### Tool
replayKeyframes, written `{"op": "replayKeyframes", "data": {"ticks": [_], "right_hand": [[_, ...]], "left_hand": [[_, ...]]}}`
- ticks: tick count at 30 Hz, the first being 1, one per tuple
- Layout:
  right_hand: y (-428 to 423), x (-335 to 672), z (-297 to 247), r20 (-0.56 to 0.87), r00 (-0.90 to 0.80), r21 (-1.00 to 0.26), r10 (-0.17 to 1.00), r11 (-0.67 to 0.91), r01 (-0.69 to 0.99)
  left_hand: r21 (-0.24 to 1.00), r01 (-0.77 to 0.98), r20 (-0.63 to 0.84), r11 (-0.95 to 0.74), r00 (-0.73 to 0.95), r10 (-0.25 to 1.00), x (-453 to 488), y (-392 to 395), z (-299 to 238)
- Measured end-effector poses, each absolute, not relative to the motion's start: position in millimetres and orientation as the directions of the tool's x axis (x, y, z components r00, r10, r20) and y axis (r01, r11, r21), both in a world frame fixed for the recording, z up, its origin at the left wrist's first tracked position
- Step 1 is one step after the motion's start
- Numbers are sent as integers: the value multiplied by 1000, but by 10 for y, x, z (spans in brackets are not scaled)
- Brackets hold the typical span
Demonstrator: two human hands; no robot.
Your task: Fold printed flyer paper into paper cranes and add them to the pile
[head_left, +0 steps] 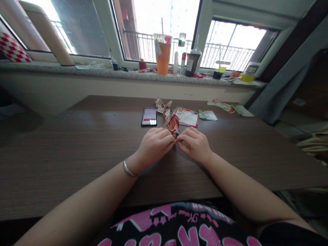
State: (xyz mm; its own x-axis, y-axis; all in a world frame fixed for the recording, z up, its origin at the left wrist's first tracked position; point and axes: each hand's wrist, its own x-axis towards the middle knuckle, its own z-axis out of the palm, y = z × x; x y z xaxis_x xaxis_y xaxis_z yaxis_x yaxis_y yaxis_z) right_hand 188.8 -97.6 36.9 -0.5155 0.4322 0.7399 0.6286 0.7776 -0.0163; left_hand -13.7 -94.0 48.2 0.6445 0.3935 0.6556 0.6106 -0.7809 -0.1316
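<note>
Both my hands meet at the middle of the brown wooden table [77, 143]. My left hand [153, 147], with a silver bangle on the wrist, and my right hand [196, 144] each pinch the near end of a folded piece of red printed paper [174, 124]. The paper stands up between the fingertips and leans away from me. All fingers are curled closed on it.
A phone [149, 118] lies face up just beyond my hands. Finished folded paper shapes [163, 106] and printed leaflets [187, 117] lie behind it, more leaflets [225, 106] at the far right. Drink cups [163, 54] and bottles stand on the window sill.
</note>
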Motion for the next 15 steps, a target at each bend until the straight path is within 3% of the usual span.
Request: {"op": "replayKeyframes", "data": {"ticks": [15], "right_hand": [[-971, 1898, 339, 728, -503, -29, 467, 753, 657]], "left_hand": [[-122, 599, 655, -791, 648, 389, -118, -921, 444]]}}
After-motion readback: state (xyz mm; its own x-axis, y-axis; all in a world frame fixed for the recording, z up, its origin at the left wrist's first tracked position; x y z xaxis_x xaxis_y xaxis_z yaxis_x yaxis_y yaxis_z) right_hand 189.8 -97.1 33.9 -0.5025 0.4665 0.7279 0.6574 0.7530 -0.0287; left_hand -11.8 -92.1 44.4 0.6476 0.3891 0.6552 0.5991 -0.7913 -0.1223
